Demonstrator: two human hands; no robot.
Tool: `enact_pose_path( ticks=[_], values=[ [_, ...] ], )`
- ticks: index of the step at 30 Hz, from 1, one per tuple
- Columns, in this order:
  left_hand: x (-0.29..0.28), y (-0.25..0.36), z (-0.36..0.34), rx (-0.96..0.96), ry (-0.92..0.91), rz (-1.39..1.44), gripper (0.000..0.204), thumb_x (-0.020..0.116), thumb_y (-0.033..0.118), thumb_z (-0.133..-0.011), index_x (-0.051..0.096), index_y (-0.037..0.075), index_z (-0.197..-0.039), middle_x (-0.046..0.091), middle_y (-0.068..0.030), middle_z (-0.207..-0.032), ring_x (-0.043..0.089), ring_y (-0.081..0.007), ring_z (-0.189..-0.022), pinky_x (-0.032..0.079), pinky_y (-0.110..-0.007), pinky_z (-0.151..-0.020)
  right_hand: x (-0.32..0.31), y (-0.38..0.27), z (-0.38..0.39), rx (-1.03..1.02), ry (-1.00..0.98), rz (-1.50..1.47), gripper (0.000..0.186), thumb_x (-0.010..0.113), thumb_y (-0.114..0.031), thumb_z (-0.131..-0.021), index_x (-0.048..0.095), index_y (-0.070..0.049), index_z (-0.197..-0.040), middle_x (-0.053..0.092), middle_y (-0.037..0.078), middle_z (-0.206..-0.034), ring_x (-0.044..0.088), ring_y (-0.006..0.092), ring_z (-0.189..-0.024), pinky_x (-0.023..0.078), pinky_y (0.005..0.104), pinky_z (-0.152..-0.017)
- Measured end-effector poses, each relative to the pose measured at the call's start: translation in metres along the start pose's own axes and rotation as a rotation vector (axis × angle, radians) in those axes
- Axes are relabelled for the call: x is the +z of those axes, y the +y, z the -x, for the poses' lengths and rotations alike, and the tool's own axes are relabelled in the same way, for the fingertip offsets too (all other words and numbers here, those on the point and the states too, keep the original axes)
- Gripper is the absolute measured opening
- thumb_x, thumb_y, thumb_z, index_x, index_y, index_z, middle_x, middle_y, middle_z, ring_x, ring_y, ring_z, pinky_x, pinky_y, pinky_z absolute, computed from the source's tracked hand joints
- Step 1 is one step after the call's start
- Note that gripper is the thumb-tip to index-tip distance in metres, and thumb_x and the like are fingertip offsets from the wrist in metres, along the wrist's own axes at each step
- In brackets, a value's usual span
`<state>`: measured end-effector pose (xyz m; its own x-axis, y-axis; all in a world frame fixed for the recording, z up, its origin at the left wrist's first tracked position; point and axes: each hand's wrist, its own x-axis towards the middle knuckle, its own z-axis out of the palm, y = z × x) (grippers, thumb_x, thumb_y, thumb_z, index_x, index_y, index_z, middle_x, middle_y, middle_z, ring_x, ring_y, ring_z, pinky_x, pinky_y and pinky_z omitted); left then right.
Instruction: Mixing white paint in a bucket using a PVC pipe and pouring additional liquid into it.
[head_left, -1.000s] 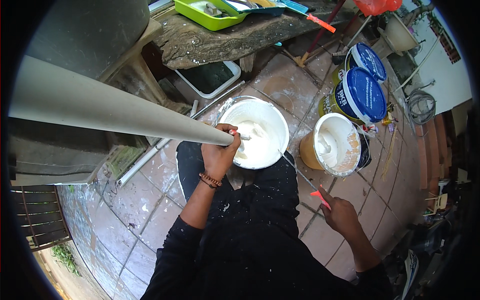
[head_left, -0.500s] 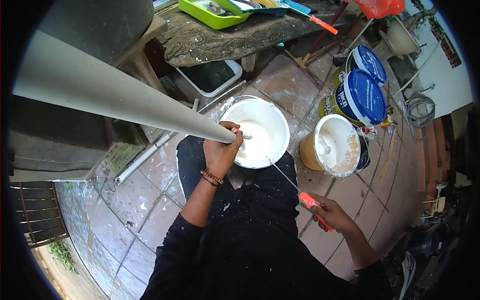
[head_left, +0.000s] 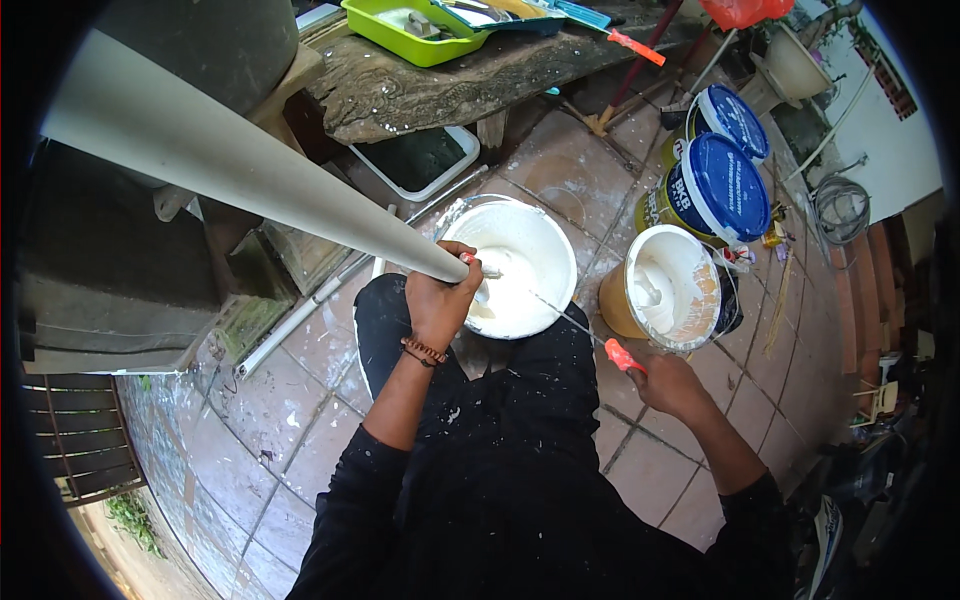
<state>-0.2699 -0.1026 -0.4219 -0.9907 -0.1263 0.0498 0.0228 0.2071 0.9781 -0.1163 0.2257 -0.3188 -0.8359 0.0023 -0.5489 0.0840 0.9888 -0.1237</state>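
My left hand is closed around the long pale pipe that slants in from the upper left, its lower end over a white bucket holding white paint. A small orange piece shows by the thumb. My right hand grips the orange handle of a tool with a long thin metal shaft, which reaches into the white bucket. The bucket stands at my black-trousered knees; what lies behind the pipe's end is partly hidden.
A tan bucket of white paint and two blue-lidded pails stand right. A wooden bench bears a green tray. A white tub, thin pipe, coiled hose and tiled floor surround me.
My right hand and the orange-handled tool have moved forward, up the picture, and the shaft reaches farther into the white bucket. My left hand stays on the pipe, almost unmoved.
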Motion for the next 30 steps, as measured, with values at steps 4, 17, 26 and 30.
enact_pose_path(
  ticks=[4, 17, 26, 30],
  values=[
    [0.000, 0.000, -0.001, -0.011, -0.010, -0.003, 0.017, 0.081, 0.013, -0.088, 0.077, 0.005, -0.103, 0.077, -0.0064, -0.089, 0.073, -0.0147, -0.082, 0.057, -0.029, -0.078, -0.020, 0.009, 0.012, -0.043, 0.063, 0.055, 0.041, 0.063, -0.030, -0.104, 0.067, -0.012, -0.141, 0.075, 0.024, -0.091, 0.073, 0.0453, -0.091, 0.056, 0.0570, -0.084],
    [-0.004, 0.004, 0.000, 0.009, 0.008, 0.020, 0.016, 0.082, 0.014, -0.087, 0.077, 0.007, -0.101, 0.079, -0.0092, -0.088, 0.078, -0.0179, -0.083, 0.059, -0.031, -0.079, -0.121, -0.030, 0.039, -0.143, 0.014, 0.409, 0.035, 0.065, -0.029, -0.103, 0.073, -0.011, -0.131, 0.076, 0.018, -0.083, 0.075, 0.0364, -0.079, 0.059, 0.0484, -0.073],
    [-0.007, 0.004, -0.001, -0.012, 0.014, -0.019, 0.016, 0.081, 0.015, -0.088, 0.077, 0.007, -0.100, 0.079, -0.0081, -0.088, 0.077, -0.0186, -0.081, 0.058, -0.032, -0.079, -0.047, -0.019, 0.027, -0.055, 0.033, 0.224, 0.034, 0.064, -0.026, -0.103, 0.069, -0.006, -0.130, 0.075, 0.022, -0.085, 0.074, 0.0417, -0.082, 0.058, 0.0529, -0.078],
    [-0.006, 0.006, -0.001, -0.010, 0.009, 0.006, 0.016, 0.081, 0.015, -0.087, 0.077, 0.007, -0.100, 0.078, -0.0086, -0.088, 0.077, -0.0192, -0.081, 0.058, -0.033, -0.078, -0.013, -0.011, 0.020, -0.044, 0.054, 0.104, 0.033, 0.063, -0.026, -0.104, 0.067, -0.001, -0.125, 0.073, 0.024, -0.082, 0.072, 0.0443, -0.079, 0.056, 0.0551, -0.076]
  ],
)
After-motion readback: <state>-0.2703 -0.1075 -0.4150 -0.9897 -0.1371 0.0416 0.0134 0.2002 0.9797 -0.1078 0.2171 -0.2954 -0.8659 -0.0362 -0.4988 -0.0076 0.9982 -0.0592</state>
